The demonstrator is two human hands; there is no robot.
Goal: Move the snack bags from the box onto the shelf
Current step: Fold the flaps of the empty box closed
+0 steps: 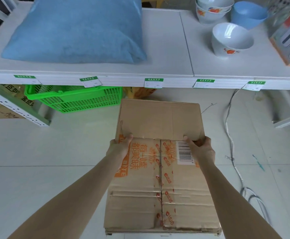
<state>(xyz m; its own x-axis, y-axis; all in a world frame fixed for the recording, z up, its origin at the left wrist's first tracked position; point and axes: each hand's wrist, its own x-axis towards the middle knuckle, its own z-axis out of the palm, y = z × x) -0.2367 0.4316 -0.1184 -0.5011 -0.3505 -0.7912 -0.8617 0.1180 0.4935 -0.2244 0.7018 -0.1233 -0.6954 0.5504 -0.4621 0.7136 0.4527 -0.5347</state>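
Head view: left hand [121, 144] and right hand [201, 147] each grip a corner of the flap [159, 118] of the box [158, 190], centre frame, likely to open it.

Box [161, 187] on the floor [54, 144] before a shelf [166, 49].
On the shelf a pillow [75, 30] lies at the left and bowls [230, 40] stand at the right, with a carton [289, 37] at the far right. A basket [78, 99] sits under the shelf, behind and left of the box. A cable [233, 152] trails along the floor to its right.

Taped cardboard box [135, 204] before white shelf [166, 49]
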